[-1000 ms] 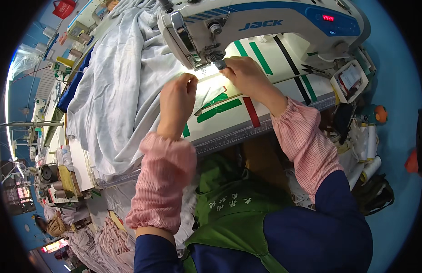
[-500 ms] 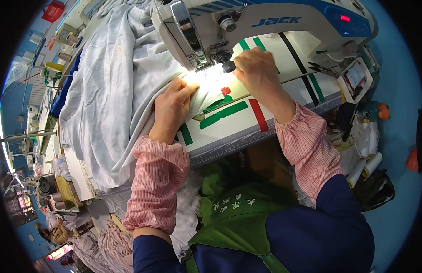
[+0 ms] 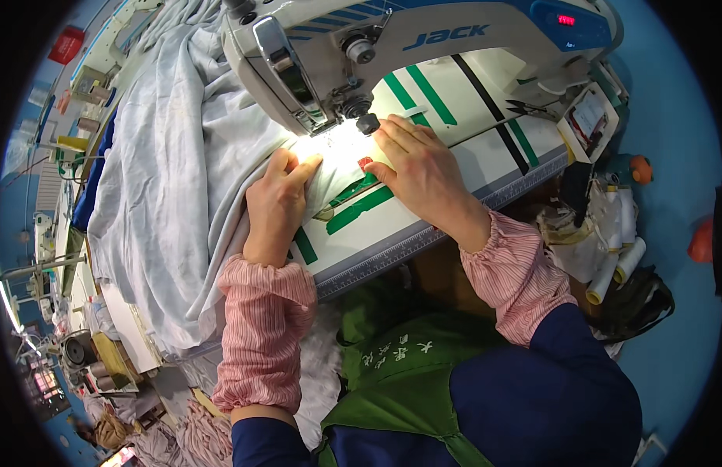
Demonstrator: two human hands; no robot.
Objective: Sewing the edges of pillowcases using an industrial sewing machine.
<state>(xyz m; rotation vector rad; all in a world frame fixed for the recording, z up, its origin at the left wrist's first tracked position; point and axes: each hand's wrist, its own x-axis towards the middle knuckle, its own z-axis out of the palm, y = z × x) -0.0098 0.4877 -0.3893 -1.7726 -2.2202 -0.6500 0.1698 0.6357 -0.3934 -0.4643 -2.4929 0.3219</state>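
Observation:
A large pale grey cloth (image 3: 162, 179) spreads in folds over the left of the sewing machine table and runs in under the sewing machine (image 3: 442, 35). My left hand (image 3: 277, 204) presses on the cloth's edge just in front of the needle area, fingers curled and thumb closed against them, with a bit of cloth gripped. Right of the needle, my right hand (image 3: 423, 173) rests palm down, its fingers stretched out toward the black knob (image 3: 368, 124) and its thumb spread beside a small red patch (image 3: 365, 164). Bright lamp glare hides the needle and the stitching.
Green tape strips (image 3: 362, 210) and a black strip (image 3: 491, 113) mark the white table, with a ruler strip (image 3: 400, 251) along its front edge. Scissors (image 3: 532, 110) lie by a small white box (image 3: 589, 121) at right. White thread cones (image 3: 606, 279) sit below.
My right hand has come down from beside the knob toward the table's front, its curled fingers now straightened and flat. My left hand stays on the cloth. The whole view has shifted slightly.

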